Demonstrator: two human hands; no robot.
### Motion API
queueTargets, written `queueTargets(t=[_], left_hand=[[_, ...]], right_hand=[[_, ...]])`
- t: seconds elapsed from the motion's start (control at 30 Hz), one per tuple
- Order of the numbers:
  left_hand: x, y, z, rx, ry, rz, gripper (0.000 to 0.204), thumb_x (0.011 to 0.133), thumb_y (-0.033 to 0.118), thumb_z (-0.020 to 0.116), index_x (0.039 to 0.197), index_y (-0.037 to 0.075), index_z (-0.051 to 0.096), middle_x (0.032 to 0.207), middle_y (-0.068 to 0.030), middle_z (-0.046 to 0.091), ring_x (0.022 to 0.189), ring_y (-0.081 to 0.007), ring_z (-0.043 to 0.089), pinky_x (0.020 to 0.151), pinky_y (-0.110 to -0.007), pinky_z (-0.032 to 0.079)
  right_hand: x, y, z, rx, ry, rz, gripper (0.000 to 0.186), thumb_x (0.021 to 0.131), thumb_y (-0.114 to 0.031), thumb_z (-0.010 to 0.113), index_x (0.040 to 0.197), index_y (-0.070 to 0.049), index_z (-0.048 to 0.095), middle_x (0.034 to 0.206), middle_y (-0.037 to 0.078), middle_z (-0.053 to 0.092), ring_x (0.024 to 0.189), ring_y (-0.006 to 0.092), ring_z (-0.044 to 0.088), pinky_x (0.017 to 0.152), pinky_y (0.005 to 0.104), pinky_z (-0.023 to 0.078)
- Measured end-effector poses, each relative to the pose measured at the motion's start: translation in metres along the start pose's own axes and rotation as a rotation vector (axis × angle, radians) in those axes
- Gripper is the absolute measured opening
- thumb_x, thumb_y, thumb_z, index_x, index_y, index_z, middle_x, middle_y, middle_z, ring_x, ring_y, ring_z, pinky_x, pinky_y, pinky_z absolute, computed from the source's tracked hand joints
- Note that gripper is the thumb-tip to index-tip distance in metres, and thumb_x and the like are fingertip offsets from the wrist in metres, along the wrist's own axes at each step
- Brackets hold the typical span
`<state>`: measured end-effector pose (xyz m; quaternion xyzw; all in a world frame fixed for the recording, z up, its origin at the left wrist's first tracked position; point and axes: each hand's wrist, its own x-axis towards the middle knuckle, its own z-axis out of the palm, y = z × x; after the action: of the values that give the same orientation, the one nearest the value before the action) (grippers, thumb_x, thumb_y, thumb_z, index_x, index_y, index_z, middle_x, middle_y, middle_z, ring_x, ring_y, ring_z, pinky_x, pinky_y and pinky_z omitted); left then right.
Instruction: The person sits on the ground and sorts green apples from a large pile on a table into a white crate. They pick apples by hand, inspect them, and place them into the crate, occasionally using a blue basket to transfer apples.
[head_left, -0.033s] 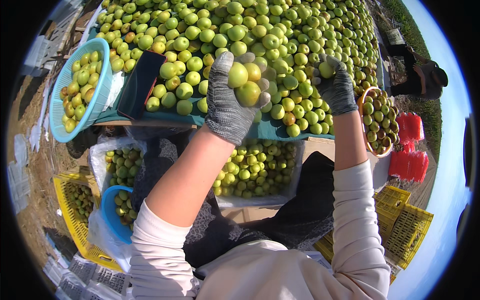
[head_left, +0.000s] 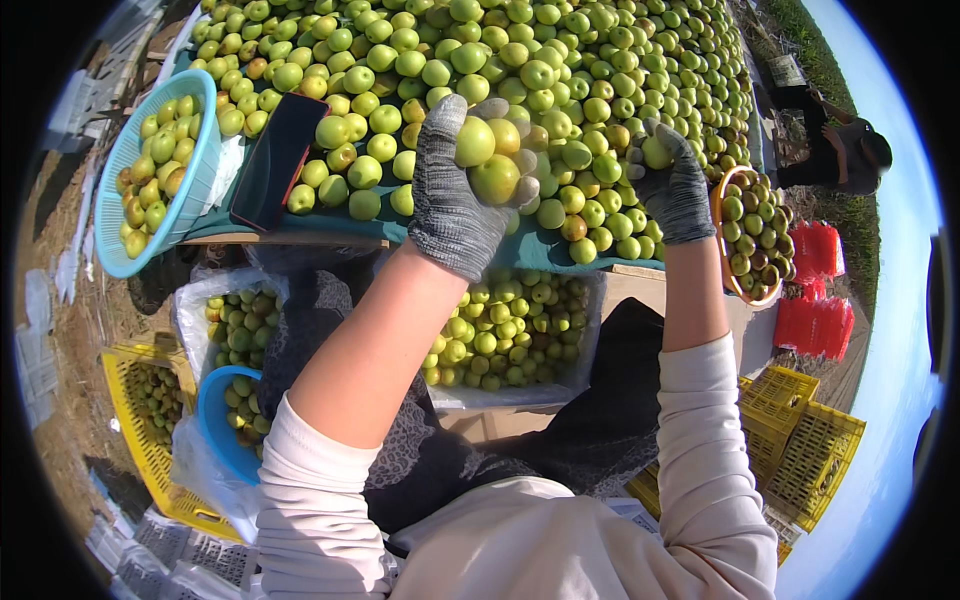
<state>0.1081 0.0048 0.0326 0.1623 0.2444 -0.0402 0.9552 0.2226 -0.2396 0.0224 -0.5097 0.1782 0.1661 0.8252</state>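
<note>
My left hand [head_left: 448, 215], in a grey knit glove, is raised over the table and holds three green-yellow round fruits [head_left: 488, 160]. My right hand [head_left: 682, 198], gloved the same way, pinches one small green fruit [head_left: 656, 152] at its fingertips. Both hands hover over a big heap of green fruits [head_left: 520, 60] spread on a teal-covered table [head_left: 300, 228]. Below the table edge, between my arms, a plastic-lined box [head_left: 590, 385] holds more of the fruits.
A light-blue basket of fruits [head_left: 112, 215] sits at the table's left beside a dark flat phone [head_left: 275, 160]. An orange-rimmed basket [head_left: 722, 240] stands right. On the ground are a blue tub [head_left: 215, 440], yellow crates [head_left: 805, 440] and red crates [head_left: 815, 290]. Another person [head_left: 840, 150] bends at far right.
</note>
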Motion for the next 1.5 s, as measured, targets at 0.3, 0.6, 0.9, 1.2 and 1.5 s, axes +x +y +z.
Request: queueTargets(t=[0.3, 0.6, 0.9, 1.2, 1.5], left_hand=[[-0.048, -0.019, -0.021, 0.148, -0.125, 0.061, 0.044, 0.088, 0.051, 0.050, 0.105, 0.011, 0.058, 0.099, -0.0104, 0.061, 0.071, -0.0195, 0.059, 0.059, -0.031, 0.050], [-0.051, 0.001, -0.076, 0.125, -0.074, 0.187, 0.046, 0.088, 0.052, 0.053, 0.103, 0.009, 0.058, 0.097, -0.0100, 0.063, 0.069, -0.0199, 0.061, 0.054, -0.032, 0.052], [-0.039, -0.015, -0.094, 0.286, -0.076, 0.154, 0.046, 0.090, 0.051, 0.051, 0.111, 0.011, 0.058, 0.104, -0.0103, 0.062, 0.070, -0.0199, 0.061, 0.051, -0.032, 0.054], [-0.026, -0.020, -0.108, 0.297, -0.228, 0.078, 0.048, 0.092, 0.050, 0.051, 0.119, 0.011, 0.056, 0.115, -0.0132, 0.061, 0.074, -0.0227, 0.065, 0.057, -0.036, 0.056], [-0.043, -0.021, -0.099, 0.266, -0.172, 0.132, 0.046, 0.091, 0.048, 0.052, 0.117, 0.010, 0.054, 0.105, -0.0122, 0.064, 0.068, -0.0222, 0.064, 0.047, -0.036, 0.056]], right_hand=[[-0.221, 0.032, -0.139, 0.269, 0.110, -0.063, 0.029, 0.078, 0.000, 0.059, 0.106, -0.005, 0.059, 0.103, 0.011, 0.058, 0.084, 0.0196, 0.056, 0.065, 0.0267, 0.050], [-0.344, -0.005, -0.212, 0.259, 0.136, -0.295, 0.026, 0.082, -0.003, 0.061, 0.108, -0.003, 0.061, 0.101, 0.012, 0.058, 0.084, 0.0218, 0.059, 0.064, 0.0282, 0.050], [-0.340, 0.035, -0.251, 0.425, 0.224, -0.206, 0.021, 0.087, -0.011, 0.062, 0.107, -0.006, 0.057, 0.094, 0.009, 0.058, 0.079, 0.0209, 0.061, 0.058, 0.0276, 0.050], [-0.319, 0.050, -0.246, 0.394, 0.338, -0.168, 0.020, 0.088, -0.014, 0.060, 0.106, -0.007, 0.056, 0.091, 0.009, 0.058, 0.077, 0.0205, 0.061, 0.054, 0.0270, 0.049], [-0.308, 0.073, -0.220, 0.438, 0.294, -0.027, 0.020, 0.087, -0.019, 0.061, 0.103, -0.009, 0.056, 0.088, 0.005, 0.058, 0.075, 0.0171, 0.060, 0.051, 0.0261, 0.048]])
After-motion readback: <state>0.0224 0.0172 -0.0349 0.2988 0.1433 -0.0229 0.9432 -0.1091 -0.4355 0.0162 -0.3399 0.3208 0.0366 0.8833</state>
